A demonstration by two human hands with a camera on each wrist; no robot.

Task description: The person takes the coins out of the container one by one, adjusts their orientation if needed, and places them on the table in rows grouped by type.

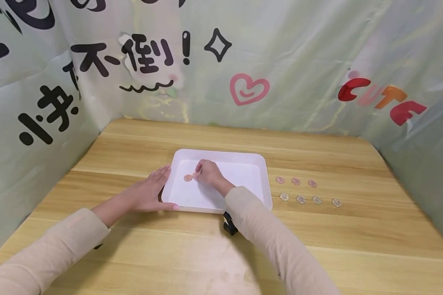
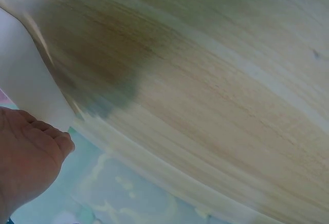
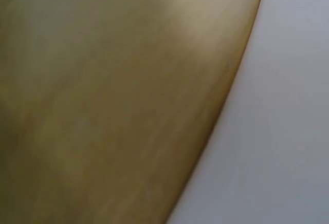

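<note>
A white rectangular tray [image 1: 240, 164] lies on the wooden table. My left hand [image 1: 151, 190] rests against its left side, fingers stretched along the rim and thumb at the front edge. In the left wrist view, part of that hand [image 2: 31, 157] shows beside the tray's white wall [image 2: 31, 64]. Over the left half of the tray, my right hand [image 1: 209, 174] pinches a small copper-coloured coin [image 1: 195, 175] between thumb and fingers. Just left of it, another copper-coloured coin [image 1: 188, 178] lies flat on the tray floor. The right wrist view shows no hand, only tabletop and tray.
Right of the tray, three copper-coloured coins [image 1: 296, 181] lie in a row. In front of them runs a row of several silvery coins [image 1: 300, 199]. Printed cloth [image 1: 299, 53] hangs behind and along both sides of the table [image 1: 162, 254].
</note>
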